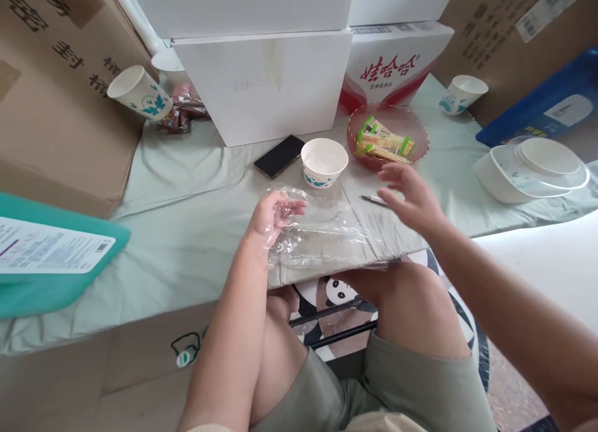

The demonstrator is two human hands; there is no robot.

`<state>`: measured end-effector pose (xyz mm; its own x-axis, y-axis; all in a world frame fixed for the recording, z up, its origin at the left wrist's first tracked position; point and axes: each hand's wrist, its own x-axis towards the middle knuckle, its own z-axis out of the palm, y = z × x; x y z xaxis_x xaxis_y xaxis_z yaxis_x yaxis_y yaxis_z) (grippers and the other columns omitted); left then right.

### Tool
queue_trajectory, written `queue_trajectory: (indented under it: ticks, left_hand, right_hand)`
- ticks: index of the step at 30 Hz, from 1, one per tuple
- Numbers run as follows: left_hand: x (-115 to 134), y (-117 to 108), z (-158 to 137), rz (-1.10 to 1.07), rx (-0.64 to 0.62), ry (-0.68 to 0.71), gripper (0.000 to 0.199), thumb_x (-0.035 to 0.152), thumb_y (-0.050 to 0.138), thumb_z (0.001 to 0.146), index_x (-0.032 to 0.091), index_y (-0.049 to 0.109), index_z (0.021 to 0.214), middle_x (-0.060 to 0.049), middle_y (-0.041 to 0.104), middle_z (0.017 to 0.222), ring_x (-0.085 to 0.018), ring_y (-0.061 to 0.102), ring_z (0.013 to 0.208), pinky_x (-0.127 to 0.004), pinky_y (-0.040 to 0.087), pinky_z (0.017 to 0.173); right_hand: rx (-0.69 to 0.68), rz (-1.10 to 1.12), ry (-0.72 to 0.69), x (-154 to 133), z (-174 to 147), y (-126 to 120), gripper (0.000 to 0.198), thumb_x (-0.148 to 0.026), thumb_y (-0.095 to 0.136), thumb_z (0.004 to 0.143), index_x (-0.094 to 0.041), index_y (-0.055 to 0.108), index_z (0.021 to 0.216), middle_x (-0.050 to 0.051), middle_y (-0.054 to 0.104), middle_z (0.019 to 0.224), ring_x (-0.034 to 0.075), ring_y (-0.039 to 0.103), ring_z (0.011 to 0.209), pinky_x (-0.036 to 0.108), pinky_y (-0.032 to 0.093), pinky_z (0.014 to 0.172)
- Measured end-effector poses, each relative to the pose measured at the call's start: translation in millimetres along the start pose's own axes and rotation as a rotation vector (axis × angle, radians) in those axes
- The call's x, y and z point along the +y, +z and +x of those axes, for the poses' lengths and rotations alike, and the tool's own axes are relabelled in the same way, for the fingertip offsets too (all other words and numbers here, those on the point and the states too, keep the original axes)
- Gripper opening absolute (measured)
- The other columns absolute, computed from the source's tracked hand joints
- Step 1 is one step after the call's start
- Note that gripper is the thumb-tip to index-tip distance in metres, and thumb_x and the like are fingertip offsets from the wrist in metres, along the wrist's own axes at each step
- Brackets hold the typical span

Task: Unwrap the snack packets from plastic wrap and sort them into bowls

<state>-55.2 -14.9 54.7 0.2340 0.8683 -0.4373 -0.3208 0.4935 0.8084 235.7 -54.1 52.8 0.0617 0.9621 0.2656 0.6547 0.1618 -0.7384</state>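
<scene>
My left hand (279, 215), fingers bent, is closed on a thin clear plastic bag (322, 239) that spreads over the table's front edge. Whether the fingers are inside the bag or only around its film, I cannot tell. My right hand (407, 195) is raised with fingers apart and holds nothing. Partly behind it lies a pen (374, 200). Just beyond it stands a pink ribbed bowl (415, 142) with several wrapped snacks (385, 142). Between and beyond my hands sits a white paper bowl (324, 161) with blue leaf prints.
Behind the paper bowl lies a black phone (280, 156). White cartons (261, 89) stand at the back. A tilted paper cup (140, 94) is at the left, another cup (462, 94) at the right. A teal container (56, 251) and stacked white bowls (527, 170) flank the table.
</scene>
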Motion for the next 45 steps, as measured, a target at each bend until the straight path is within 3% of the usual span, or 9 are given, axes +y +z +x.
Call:
queue_trajectory:
  ticks: [6, 11, 15, 20, 23, 30, 35, 41, 45]
  left_hand:
    - [5.2, -5.8, -9.6, -0.035, -0.182, -0.024, 0.02, 0.027, 0.054, 0.052, 0.019, 0.036, 0.051, -0.014, 0.074, 0.07, -0.023, 0.07, 0.059, -0.02, 0.009, 0.041]
    - [4.9, -16.9, -11.9, -0.044, -0.208, -0.02, 0.026, 0.032, 0.054, 0.056, 0.02, 0.031, 0.053, -0.015, 0.075, 0.073, -0.024, 0.07, 0.056, -0.022, 0.006, 0.044]
    - [5.2, -24.8, -6.7, -0.015, -0.174, -0.005, 0.022, 0.03, 0.054, 0.054, 0.02, 0.034, 0.052, -0.016, 0.076, 0.076, -0.025, 0.071, 0.06, -0.022, 0.008, 0.042]
    - [9.1, -21.2, -2.1, 0.044, -0.096, 0.002, 0.018, 0.029, 0.053, 0.053, 0.02, 0.037, 0.051, -0.014, 0.075, 0.077, -0.024, 0.071, 0.063, -0.02, 0.011, 0.04]
    - [9.6, -16.8, -1.0, 0.058, -0.098, -0.006, 0.019, 0.03, 0.053, 0.053, 0.02, 0.037, 0.052, -0.014, 0.075, 0.077, -0.023, 0.071, 0.063, -0.02, 0.012, 0.04]
    - [5.9, -20.2, 5.3, 0.105, -0.012, 0.119, 0.029, 0.043, 0.067, 0.064, 0.02, 0.059, 0.079, -0.007, 0.076, 0.085, -0.018, 0.07, 0.066, -0.019, 0.034, 0.043]
    - [2.6, -29.9, 7.3, 0.184, -0.079, 0.148, 0.04, 0.041, 0.08, 0.059, 0.017, 0.069, 0.089, -0.008, 0.076, 0.099, -0.022, 0.073, 0.09, -0.027, 0.055, 0.072]
    - [-6.9, -31.1, 13.1, 0.276, 0.057, 0.249, 0.02, 0.027, 0.077, 0.064, 0.018, 0.063, 0.074, -0.002, 0.075, 0.085, -0.014, 0.072, 0.073, -0.024, 0.052, 0.066]
    - [-7.2, -28.1, 15.6, 0.184, 0.084, 0.326, 0.023, 0.029, 0.077, 0.065, 0.019, 0.059, 0.075, -0.001, 0.075, 0.088, -0.012, 0.071, 0.069, -0.023, 0.052, 0.064]
  right_hand:
    - [-0.139, 0.35, 0.243, 8.3, -46.0, 38.7, 0.082, -0.044, 0.077, 0.074, -0.031, 0.034, 0.143, 0.016, 0.042, 0.156, 0.031, 0.05, 0.139, 0.055, 0.045, 0.111]
    - [-0.189, 0.446, 0.333, 2.6, -27.2, 49.0, 0.04, -0.043, 0.074, 0.076, -0.024, 0.058, 0.107, 0.013, 0.062, 0.137, 0.029, 0.058, 0.131, 0.05, 0.049, 0.106]
    - [-0.12, 0.461, 0.369, -2.6, -24.7, 42.9, 0.027, -0.047, 0.065, 0.083, -0.023, 0.052, 0.085, 0.009, 0.073, 0.105, 0.024, 0.069, 0.106, 0.045, 0.054, 0.094]
    - [-0.187, 0.291, 0.167, -3.3, -23.9, 33.9, 0.043, -0.045, 0.073, 0.077, -0.026, 0.057, 0.112, 0.011, 0.067, 0.129, 0.028, 0.063, 0.121, 0.049, 0.051, 0.102]
    - [-0.294, 0.034, 0.032, -4.1, -18.9, 36.3, 0.026, -0.037, 0.07, 0.077, -0.024, 0.065, 0.099, 0.01, 0.069, 0.125, 0.03, 0.065, 0.117, 0.053, 0.047, 0.104]
    - [0.021, -0.084, 0.032, -5.6, 9.9, 27.8, 0.006, -0.027, 0.06, 0.08, -0.023, 0.064, 0.082, 0.008, 0.071, 0.096, 0.027, 0.068, 0.096, 0.046, 0.053, 0.087]
    - [0.198, 0.047, 0.031, -28.6, 19.1, 6.6, 0.003, -0.023, 0.064, 0.078, -0.023, 0.062, 0.08, 0.003, 0.069, 0.085, 0.02, 0.066, 0.079, 0.04, 0.055, 0.078]
    - [0.349, 0.407, -0.193, -30.0, -26.2, -10.3, 0.04, -0.032, 0.081, 0.073, -0.036, 0.062, 0.108, 0.0, 0.067, 0.104, 0.021, 0.068, 0.097, 0.04, 0.056, 0.088]
    - [0.092, 0.634, 0.054, 3.7, -63.1, 11.4, 0.066, -0.05, 0.083, 0.071, -0.039, 0.054, 0.13, 0.002, 0.065, 0.128, 0.023, 0.067, 0.113, 0.043, 0.056, 0.095]
